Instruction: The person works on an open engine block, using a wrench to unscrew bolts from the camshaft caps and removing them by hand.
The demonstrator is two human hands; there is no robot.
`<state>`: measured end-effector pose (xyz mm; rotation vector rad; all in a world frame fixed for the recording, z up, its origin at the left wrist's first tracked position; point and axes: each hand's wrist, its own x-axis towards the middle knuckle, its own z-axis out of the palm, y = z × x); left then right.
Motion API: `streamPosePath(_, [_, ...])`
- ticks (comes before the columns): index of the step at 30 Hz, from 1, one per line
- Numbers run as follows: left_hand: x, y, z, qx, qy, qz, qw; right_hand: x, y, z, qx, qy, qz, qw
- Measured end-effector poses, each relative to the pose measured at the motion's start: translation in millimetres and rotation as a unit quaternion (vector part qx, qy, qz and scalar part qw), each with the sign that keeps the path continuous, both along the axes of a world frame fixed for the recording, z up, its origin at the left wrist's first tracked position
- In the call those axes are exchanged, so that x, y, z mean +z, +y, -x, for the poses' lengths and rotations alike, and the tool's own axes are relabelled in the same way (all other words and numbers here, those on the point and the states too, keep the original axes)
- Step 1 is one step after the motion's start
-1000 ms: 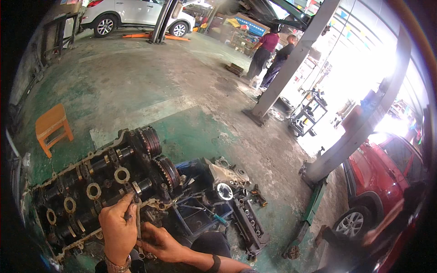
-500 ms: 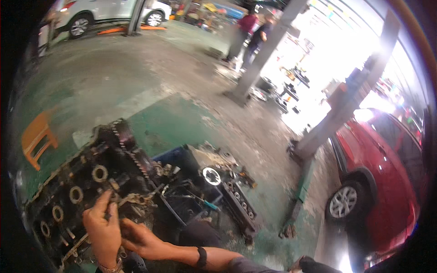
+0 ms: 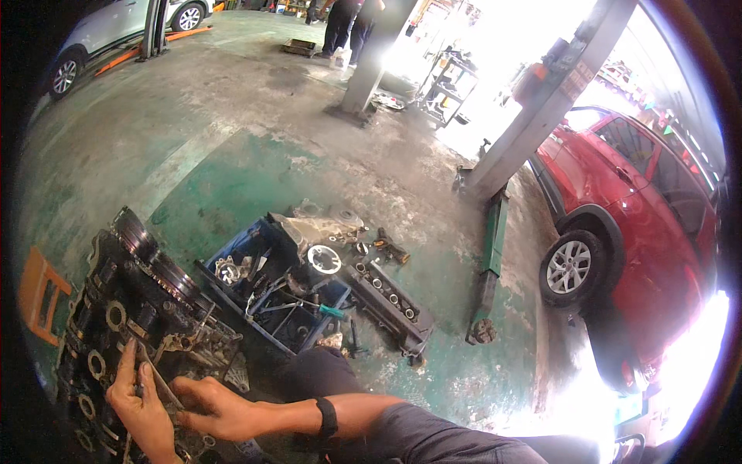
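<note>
In front of me at the lower left stands a dark, oily engine block [image 3: 97, 313], with a row of round openings and a toothed ring at its far end. My left hand [image 3: 141, 410] is over the block, index finger pointing up and thumb pressed in beside a thin grey strip [image 3: 164, 384]. The fingers of my right hand [image 3: 210, 407] are closed at the strip's lower end. Its exact kind is not clear, and the fingers hide part of it. A black band circles my right wrist.
Right of the block lies a blue crate [image 3: 232, 298] with metal parts and a green-handled tool [image 3: 331, 311]. Beside it is a long dark engine cover [image 3: 390, 305]. A lift post [image 3: 533, 116] and red car [image 3: 645, 209] stand right; an orange stool [image 3: 40, 294] left. People stand far off.
The view has swung, so the crate and red car sit further left in the picture. The grey strip between my hands now shows more plainly; my hands stay close together over the block.
</note>
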<state>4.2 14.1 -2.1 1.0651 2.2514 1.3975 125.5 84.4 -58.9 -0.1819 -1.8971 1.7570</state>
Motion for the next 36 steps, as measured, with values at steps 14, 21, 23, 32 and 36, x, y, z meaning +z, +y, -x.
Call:
streamPosePath(14, [-3, 2, -1, 0.032, 0.021, -0.013, 0.999, 27, 68, -30, 0.102, -0.075, 0.318, 0.939])
streamPosePath(21, [3, -5, -6, 0.009, 0.106, -0.058, 0.993, 21, 65, -34, 0.043, -0.086, 0.362, 0.927])
streamPosePath(23, [3, -4, -6, 0.003, 0.049, -0.086, 0.995, 21, 63, -31, 0.033, -0.058, 0.387, 0.920])
streamPosePath(32, [3, -3, -7, 0.007, -0.140, -0.131, 0.981, 18, 71, -35, 0.066, 0.030, 0.394, 0.916])
streamPosePath(36, [3, -1, -5, 0.015, -0.145, -0.118, 0.982, 21, 66, -39, 0.008, 0.009, 0.321, 0.947])
